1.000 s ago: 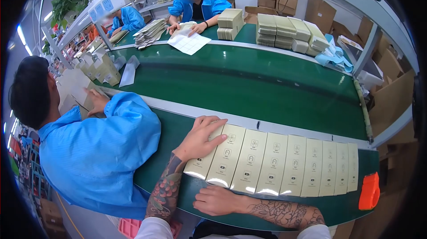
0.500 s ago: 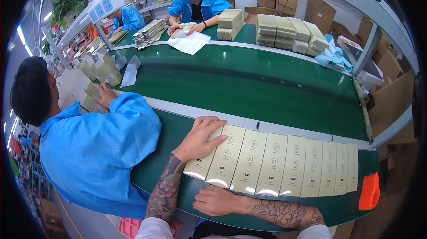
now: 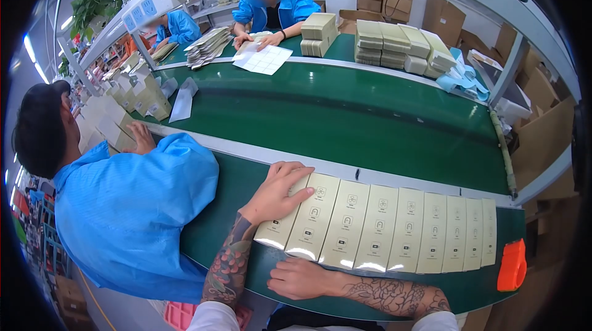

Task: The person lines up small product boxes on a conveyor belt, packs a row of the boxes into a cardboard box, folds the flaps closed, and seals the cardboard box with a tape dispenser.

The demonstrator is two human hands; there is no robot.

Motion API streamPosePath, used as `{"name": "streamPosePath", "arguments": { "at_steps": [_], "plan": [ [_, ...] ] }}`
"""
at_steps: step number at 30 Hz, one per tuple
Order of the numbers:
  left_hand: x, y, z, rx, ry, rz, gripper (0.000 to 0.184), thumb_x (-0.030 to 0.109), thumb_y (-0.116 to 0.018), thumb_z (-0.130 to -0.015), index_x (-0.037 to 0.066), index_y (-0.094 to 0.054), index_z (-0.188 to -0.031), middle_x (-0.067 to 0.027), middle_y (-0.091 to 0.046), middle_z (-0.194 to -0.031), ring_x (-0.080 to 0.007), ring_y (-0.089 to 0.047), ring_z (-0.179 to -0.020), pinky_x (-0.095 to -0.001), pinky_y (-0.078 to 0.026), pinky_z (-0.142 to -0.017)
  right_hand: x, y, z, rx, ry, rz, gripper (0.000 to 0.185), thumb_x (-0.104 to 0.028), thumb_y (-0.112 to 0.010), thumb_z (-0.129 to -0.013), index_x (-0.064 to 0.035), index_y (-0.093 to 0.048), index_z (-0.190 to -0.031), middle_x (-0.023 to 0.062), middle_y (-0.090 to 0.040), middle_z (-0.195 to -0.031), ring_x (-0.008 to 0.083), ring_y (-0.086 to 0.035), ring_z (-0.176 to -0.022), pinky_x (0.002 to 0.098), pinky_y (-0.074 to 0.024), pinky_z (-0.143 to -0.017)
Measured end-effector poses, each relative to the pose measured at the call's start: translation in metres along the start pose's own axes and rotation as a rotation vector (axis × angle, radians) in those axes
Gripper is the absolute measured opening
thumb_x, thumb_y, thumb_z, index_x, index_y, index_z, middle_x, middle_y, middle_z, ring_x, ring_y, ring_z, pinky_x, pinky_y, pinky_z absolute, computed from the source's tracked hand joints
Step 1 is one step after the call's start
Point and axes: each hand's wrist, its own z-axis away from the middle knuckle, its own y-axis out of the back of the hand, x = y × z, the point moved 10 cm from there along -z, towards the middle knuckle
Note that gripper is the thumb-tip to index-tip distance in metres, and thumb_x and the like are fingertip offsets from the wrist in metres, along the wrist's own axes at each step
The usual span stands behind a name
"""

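Note:
Several slim cream-coloured boxes [image 3: 377,227], printed with small icons, stand side by side in a tight row on the green tabletop. My left hand [image 3: 279,192] lies flat over the leftmost box [image 3: 275,227], covering its upper part. Its fingers stretch toward the far edge, and the thumb is spread out to the right. In front of the row, near the table's front edge, my right hand [image 3: 299,278] rests with its fingers curled in. Nothing shows in it. Both forearms are tattooed.
An orange plastic object [image 3: 512,264] sits right of the row. Beyond runs a green conveyor belt [image 3: 345,121]. At left, a co-worker in blue [image 3: 132,214] handles upright cartons [image 3: 108,124]. Across the belt, another person [image 3: 277,7] works beside stacked boxes [image 3: 394,44]. A metal frame post [image 3: 549,177] rises at right.
The co-worker's hand and sleeve at left have shifted slightly left, toward the cartons, and their head has turned a little. My hands and the row of boxes have stayed still.

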Motion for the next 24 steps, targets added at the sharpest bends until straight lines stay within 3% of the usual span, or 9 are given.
{"name": "streamPosePath", "arguments": {
  "at_steps": [18,21,24],
  "plan": [
    [-0.0016,-0.0013,-0.0006,-0.004,0.007,0.003,0.045,0.029,-0.062,-0.091,0.005,-0.057,-0.128,-0.0165,-0.052,-0.128,-0.0361,-0.04,-0.121,-0.0427,-0.036,-0.104,0.0001,0.0026,-0.0012,0.018,-0.001,-0.005,0.015,-0.016,-0.061,-0.081,-0.0081,-0.052,-0.072,0.004,-0.049,-0.072,0.0199,-0.054,-0.073,0.033,-0.0466,-0.065],
    [-0.0015,-0.0011,-0.0008,-0.008,0.009,0.0,0.045,0.029,-0.062,-0.091,0.005,-0.056,-0.128,-0.0165,-0.051,-0.128,-0.0361,-0.04,-0.12,-0.0428,-0.036,-0.104,0.001,0.0004,-0.0001,0.011,0.021,0.013,0.011,-0.019,-0.065,-0.085,-0.0097,-0.06,-0.083,0.0018,-0.049,-0.074,0.0173,-0.053,-0.069,0.0309,-0.0449,-0.06],
    [-0.0018,-0.001,-0.0006,-0.003,0.003,0.002,0.045,0.029,-0.062,-0.091,0.005,-0.056,-0.128,-0.0162,-0.052,-0.127,-0.0359,-0.04,-0.12,-0.0427,-0.036,-0.103,0.0006,0.0004,-0.0006,0.008,0.0,-0.006,0.015,-0.017,-0.061,-0.081,-0.0079,-0.052,-0.073,0.0039,-0.05,-0.072,0.02,-0.054,-0.073,0.0333,-0.0464,-0.065]
  ]
}}
